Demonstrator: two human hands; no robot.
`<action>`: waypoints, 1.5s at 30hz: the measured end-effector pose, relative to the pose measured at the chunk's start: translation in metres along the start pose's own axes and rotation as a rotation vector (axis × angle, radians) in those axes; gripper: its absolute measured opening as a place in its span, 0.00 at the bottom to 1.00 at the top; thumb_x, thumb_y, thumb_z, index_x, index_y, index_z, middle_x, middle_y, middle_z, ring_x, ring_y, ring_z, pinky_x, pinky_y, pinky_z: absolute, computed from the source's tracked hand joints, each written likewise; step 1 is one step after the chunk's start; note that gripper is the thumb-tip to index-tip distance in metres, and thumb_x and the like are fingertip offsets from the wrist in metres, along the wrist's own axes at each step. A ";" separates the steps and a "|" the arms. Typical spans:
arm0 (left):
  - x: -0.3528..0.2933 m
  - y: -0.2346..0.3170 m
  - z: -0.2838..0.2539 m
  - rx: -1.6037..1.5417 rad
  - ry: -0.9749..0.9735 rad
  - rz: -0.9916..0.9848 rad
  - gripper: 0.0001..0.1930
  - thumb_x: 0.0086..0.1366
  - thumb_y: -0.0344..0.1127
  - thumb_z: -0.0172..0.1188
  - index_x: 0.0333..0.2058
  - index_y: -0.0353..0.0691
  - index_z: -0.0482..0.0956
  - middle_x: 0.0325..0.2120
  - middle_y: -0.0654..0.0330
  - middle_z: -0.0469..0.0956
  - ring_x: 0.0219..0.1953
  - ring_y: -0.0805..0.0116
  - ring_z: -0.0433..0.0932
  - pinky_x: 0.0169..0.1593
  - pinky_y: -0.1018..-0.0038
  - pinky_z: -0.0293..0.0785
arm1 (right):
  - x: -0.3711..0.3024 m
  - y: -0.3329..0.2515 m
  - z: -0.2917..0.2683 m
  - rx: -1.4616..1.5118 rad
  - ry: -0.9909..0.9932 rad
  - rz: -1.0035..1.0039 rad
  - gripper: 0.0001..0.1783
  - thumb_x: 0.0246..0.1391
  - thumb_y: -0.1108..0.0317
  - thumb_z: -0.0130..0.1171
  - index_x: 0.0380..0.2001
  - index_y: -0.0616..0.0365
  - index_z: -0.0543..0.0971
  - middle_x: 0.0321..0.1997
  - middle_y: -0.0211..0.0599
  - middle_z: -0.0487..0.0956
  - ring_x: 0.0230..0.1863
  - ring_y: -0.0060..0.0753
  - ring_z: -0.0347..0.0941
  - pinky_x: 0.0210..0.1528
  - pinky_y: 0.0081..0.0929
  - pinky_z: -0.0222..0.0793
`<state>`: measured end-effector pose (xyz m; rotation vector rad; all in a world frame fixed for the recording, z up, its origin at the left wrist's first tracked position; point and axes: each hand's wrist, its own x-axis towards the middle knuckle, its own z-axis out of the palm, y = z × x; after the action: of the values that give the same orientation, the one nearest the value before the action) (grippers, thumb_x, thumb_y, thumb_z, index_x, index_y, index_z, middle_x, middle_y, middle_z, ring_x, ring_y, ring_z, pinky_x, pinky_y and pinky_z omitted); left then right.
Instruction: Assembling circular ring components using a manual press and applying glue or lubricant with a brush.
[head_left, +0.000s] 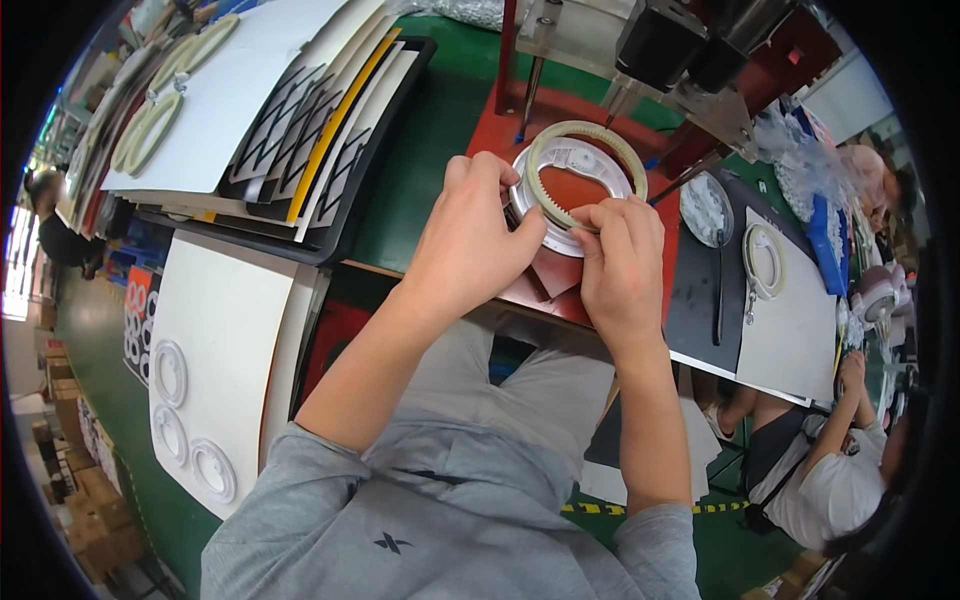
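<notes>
A cream ring with a toothed inner edge (577, 128) rests tilted over a round white plastic ring part (563, 243) on the red base (493, 135) of a bench machine. My left hand (478, 225) is closed on the left side of the white ring part, its thumb at the near edge and its fingers at the rim. With thumb and fingertips, my right hand (624, 262) pinches the near edge of the cream ring. The fingers partly cover both parts. Just beyond them hangs the machine's dark head (660, 45), with a narrow tip pointing down toward the rings.
To the left, a black tray (345, 235) holds stacked boards, with cream rings (150, 135) on top. A white board (225, 320) below carries white rings (170, 373). At right are a bowl of clear plastic (706, 210), another cream ring (764, 262) and a seated person (830, 475).
</notes>
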<state>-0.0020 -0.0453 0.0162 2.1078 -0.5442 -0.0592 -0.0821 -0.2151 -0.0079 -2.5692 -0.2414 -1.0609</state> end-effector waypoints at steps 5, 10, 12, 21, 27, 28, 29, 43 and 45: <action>-0.006 0.003 0.005 0.010 0.049 0.041 0.19 0.61 0.36 0.66 0.46 0.30 0.72 0.46 0.40 0.71 0.43 0.39 0.79 0.49 0.57 0.78 | 0.000 -0.001 0.001 0.009 0.021 -0.016 0.11 0.52 0.75 0.67 0.40 0.59 0.80 0.41 0.38 0.77 0.46 0.47 0.74 0.61 0.48 0.70; -0.005 0.000 0.008 0.045 0.093 0.116 0.18 0.61 0.36 0.66 0.44 0.30 0.73 0.44 0.40 0.71 0.41 0.38 0.79 0.47 0.55 0.78 | 0.001 -0.001 0.000 0.005 0.000 0.026 0.12 0.51 0.75 0.68 0.40 0.59 0.81 0.41 0.37 0.77 0.46 0.45 0.74 0.53 0.42 0.70; -0.002 0.000 0.006 0.088 0.085 0.118 0.17 0.61 0.36 0.66 0.42 0.30 0.73 0.42 0.39 0.72 0.40 0.38 0.79 0.46 0.54 0.78 | 0.002 -0.001 0.001 0.007 0.001 0.022 0.12 0.51 0.75 0.68 0.40 0.59 0.81 0.42 0.37 0.77 0.46 0.45 0.74 0.51 0.41 0.69; -0.005 -0.002 -0.004 0.096 0.046 0.165 0.13 0.64 0.34 0.65 0.41 0.30 0.80 0.40 0.42 0.76 0.38 0.44 0.81 0.45 0.58 0.79 | 0.001 -0.004 0.000 -0.022 -0.009 0.053 0.12 0.51 0.74 0.68 0.40 0.58 0.81 0.41 0.36 0.78 0.45 0.43 0.74 0.49 0.39 0.68; 0.001 -0.012 -0.007 -0.089 0.043 0.122 0.10 0.65 0.34 0.66 0.40 0.33 0.81 0.35 0.48 0.80 0.35 0.52 0.82 0.43 0.63 0.79 | 0.007 -0.003 -0.002 -0.053 -0.021 0.056 0.12 0.51 0.73 0.68 0.40 0.57 0.81 0.41 0.35 0.78 0.44 0.43 0.75 0.48 0.40 0.68; 0.004 -0.014 -0.007 -0.103 0.048 0.129 0.10 0.65 0.35 0.66 0.40 0.33 0.81 0.34 0.49 0.80 0.35 0.53 0.82 0.42 0.64 0.79 | 0.007 -0.002 -0.002 -0.053 -0.028 0.059 0.11 0.51 0.73 0.68 0.40 0.57 0.81 0.41 0.35 0.78 0.44 0.43 0.75 0.48 0.40 0.68; 0.006 -0.015 -0.008 -0.103 0.047 0.125 0.10 0.65 0.35 0.66 0.40 0.33 0.81 0.34 0.49 0.80 0.35 0.53 0.82 0.42 0.64 0.79 | 0.007 -0.003 -0.001 -0.051 -0.032 0.060 0.11 0.51 0.73 0.68 0.40 0.57 0.81 0.41 0.35 0.78 0.44 0.43 0.75 0.48 0.40 0.68; 0.047 -0.026 0.017 0.158 0.203 0.323 0.21 0.63 0.48 0.69 0.45 0.36 0.88 0.33 0.51 0.79 0.43 0.53 0.78 0.49 0.64 0.75 | 0.011 -0.003 0.004 -0.106 -0.009 0.049 0.12 0.50 0.74 0.69 0.40 0.56 0.82 0.40 0.34 0.78 0.43 0.42 0.75 0.47 0.38 0.68; 0.050 -0.027 0.023 0.121 0.263 0.355 0.19 0.62 0.45 0.68 0.44 0.36 0.88 0.38 0.50 0.82 0.45 0.52 0.78 0.51 0.64 0.75 | 0.011 -0.003 0.003 -0.103 -0.008 0.045 0.12 0.50 0.74 0.70 0.40 0.56 0.82 0.40 0.34 0.78 0.43 0.41 0.75 0.46 0.38 0.68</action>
<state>0.0472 -0.0709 -0.0105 2.0616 -0.7658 0.4568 -0.0733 -0.2108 -0.0019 -2.6573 -0.1335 -1.0733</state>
